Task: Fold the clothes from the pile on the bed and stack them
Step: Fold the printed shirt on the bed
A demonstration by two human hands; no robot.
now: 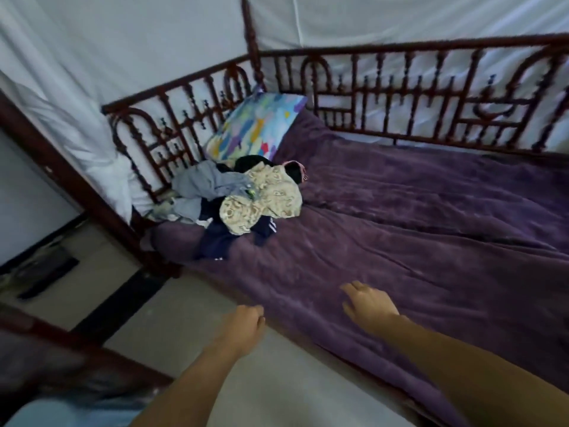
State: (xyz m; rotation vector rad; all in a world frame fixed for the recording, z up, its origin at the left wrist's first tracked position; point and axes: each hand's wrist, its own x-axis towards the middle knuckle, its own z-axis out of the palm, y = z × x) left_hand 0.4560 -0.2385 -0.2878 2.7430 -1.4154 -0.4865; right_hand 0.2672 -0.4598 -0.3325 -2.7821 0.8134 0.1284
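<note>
A pile of clothes lies at the left end of the bed, on the purple blanket. A cream patterned garment sits on top, with a grey garment to its left and a dark blue one with white stripes underneath. My left hand hovers over the floor by the bed's near edge, fingers loosely curled, holding nothing. My right hand is above the blanket near the front edge, fingers relaxed and empty. Both hands are well short of the pile.
A colourful patterned pillow leans against the dark red wooden railing behind the pile. White netting hangs around the bed frame. A corner post stands left of the pile. Pale floor tiles lie below.
</note>
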